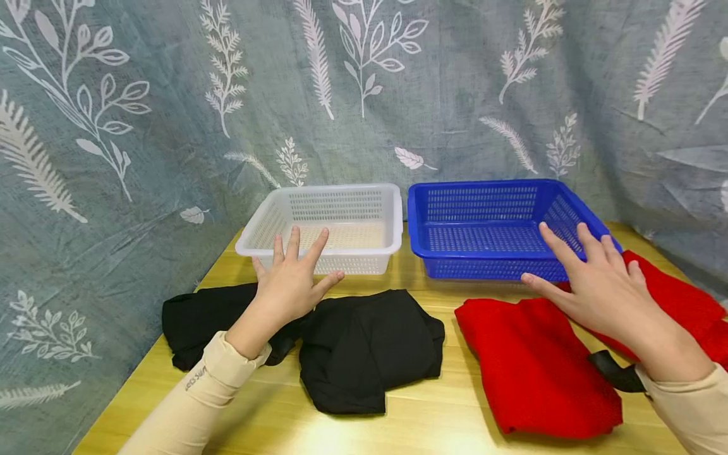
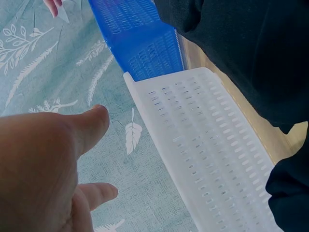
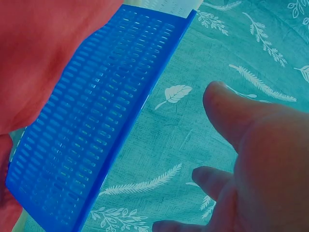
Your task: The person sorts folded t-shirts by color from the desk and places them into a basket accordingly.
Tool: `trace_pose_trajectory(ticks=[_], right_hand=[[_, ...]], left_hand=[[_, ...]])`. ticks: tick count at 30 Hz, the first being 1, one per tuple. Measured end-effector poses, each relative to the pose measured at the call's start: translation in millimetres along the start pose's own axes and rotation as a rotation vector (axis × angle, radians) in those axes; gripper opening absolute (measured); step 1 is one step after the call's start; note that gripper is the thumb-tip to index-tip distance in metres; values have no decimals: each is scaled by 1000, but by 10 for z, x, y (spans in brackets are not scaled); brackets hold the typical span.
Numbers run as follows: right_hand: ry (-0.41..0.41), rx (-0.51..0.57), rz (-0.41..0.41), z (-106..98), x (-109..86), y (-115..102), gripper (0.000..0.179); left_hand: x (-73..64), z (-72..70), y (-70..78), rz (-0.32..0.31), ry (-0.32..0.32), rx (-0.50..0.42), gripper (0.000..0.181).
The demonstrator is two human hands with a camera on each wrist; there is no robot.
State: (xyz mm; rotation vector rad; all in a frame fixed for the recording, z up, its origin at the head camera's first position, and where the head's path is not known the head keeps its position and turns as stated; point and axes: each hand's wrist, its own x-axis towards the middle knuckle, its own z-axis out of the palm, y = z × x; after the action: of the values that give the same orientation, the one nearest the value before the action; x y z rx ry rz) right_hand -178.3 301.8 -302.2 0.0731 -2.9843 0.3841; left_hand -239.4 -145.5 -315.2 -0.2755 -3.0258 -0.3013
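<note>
My left hand [image 1: 290, 287] is spread with fingers apart, held in front of the white basket [image 1: 364, 251] and over the black cloths. It holds nothing. A folded black cloth [image 1: 370, 347] lies just right of that wrist, and another black cloth [image 1: 210, 316] lies to its left, partly hidden by the forearm. My right hand [image 1: 603, 291], also spread and holding nothing, hovers above a folded red cloth [image 1: 540, 373], near the front right of the blue basket [image 1: 483, 265]. A second red cloth [image 1: 677, 297] lies behind that hand and wrist.
Both baskets stand side by side at the back of the yellow wood-grain table [image 1: 432, 411]. A grey-green curtain [image 1: 455, 95] with white leaf prints hangs behind and along the left. A black band [image 1: 617, 373] is at the right wrist.
</note>
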Motion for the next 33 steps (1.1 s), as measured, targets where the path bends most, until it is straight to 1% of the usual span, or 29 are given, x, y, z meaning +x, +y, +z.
trace_pose_trajectory(ticks=[5, 10, 17, 20, 24, 27, 29, 31, 33], right_hand=[[2, 10, 5, -28, -30, 10, 101], [9, 15, 3, -36, -46, 18, 102], [23, 52, -35, -9, -19, 32, 106], [29, 52, -53, 5, -5, 24, 107], [-7, 60, -50, 17, -9, -1, 108], [-42, 82, -53, 20, -16, -32, 108], [-55, 84, -69, 24, -16, -61, 108], [-65, 85, -92, 29, -9, -94, 107], [-80, 86, -114, 38, 0, -130, 106]], left_hand=[[2, -10, 27, 4, 6, -14, 86], [-7, -20, 48, 12, 13, -7, 86], [-37, -40, 42, 24, 18, 12, 85], [-68, -51, 35, 31, 25, 8, 87], [-128, -74, 34, 62, 60, 11, 86], [-191, -91, 25, 104, 113, 18, 86], [-231, -100, 11, 128, 144, 12, 85], [-270, -114, -5, 142, 153, -3, 85], [-307, -122, -26, 143, 139, -24, 85]])
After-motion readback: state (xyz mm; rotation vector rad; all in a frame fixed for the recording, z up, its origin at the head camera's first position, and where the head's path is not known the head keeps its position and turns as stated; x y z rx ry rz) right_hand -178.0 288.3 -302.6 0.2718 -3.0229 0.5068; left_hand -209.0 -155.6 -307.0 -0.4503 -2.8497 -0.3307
